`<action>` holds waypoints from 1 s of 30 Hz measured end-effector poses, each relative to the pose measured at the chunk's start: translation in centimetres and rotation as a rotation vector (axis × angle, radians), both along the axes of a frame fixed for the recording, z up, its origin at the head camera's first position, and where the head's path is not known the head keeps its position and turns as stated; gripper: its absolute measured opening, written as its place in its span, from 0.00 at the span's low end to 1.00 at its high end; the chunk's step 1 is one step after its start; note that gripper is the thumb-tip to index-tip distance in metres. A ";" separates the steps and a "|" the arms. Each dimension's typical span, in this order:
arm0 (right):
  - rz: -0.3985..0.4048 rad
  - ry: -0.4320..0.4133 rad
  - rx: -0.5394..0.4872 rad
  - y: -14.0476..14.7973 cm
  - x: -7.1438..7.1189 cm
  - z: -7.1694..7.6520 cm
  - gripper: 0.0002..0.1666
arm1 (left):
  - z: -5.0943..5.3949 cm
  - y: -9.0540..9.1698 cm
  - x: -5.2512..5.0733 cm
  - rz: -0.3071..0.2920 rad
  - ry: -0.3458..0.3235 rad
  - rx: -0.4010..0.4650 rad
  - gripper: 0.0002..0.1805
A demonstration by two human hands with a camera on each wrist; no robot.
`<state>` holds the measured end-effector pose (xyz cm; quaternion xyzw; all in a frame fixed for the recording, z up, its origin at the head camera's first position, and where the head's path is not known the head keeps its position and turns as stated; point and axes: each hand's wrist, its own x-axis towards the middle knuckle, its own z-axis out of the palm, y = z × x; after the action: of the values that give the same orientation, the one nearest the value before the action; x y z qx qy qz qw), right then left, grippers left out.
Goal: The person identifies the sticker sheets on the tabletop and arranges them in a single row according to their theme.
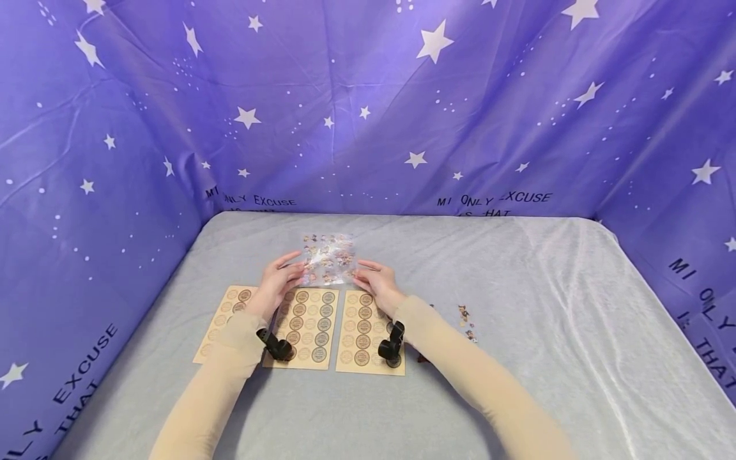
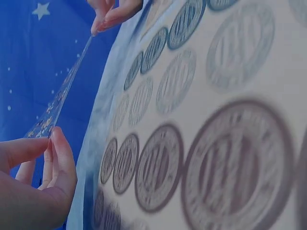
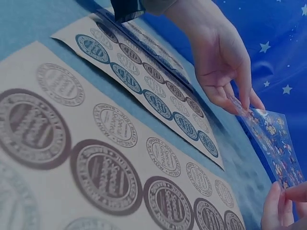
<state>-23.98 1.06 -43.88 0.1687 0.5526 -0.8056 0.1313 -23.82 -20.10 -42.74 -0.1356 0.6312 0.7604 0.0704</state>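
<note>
Between both hands is a clear sticker sheet (image 1: 329,260) printed with small colourful cartoon figures. My left hand (image 1: 277,284) pinches its left edge between thumb and fingers, and my right hand (image 1: 376,281) pinches the right edge. In the left wrist view the transparent sheet (image 2: 57,103) appears nearly edge-on, raised off the table. The right wrist view shows the printed figures on the sheet (image 3: 276,141) more plainly. Below the hands lie tan sheets of round seal stickers: a middle sheet (image 1: 312,326), a right sheet (image 1: 349,345) and a left sheet (image 1: 215,329) partly covered by the left forearm.
Right of the right forearm, more small cartoon stickers (image 1: 464,313) lie on the grey cloth-covered table (image 1: 546,281). A dark-coloured item (image 1: 423,359) is mostly hidden beneath that forearm. Purple star-patterned curtains (image 1: 368,128) enclose the back and sides.
</note>
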 end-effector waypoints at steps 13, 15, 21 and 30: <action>-0.011 -0.019 -0.041 2.8 1.4 0.3 0.24 | 0.0 2.7 1.2 0.014 0.001 0.017 0.25; -0.012 -0.021 -0.041 3.3 1.6 0.3 0.24 | 0.1 3.2 1.4 0.017 -0.004 0.024 0.25; -0.011 -0.030 -0.044 4.9 2.1 0.4 0.25 | 0.0 4.5 1.7 0.011 0.004 0.041 0.25; 0.006 -0.042 -0.012 7.4 3.4 0.8 0.27 | -0.6 6.9 2.1 -0.002 -0.004 0.046 0.25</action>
<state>-20.60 8.49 -43.12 0.1832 0.5454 -0.8047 0.1462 -21.73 -13.20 -43.32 -0.1348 0.6135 0.7744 0.0756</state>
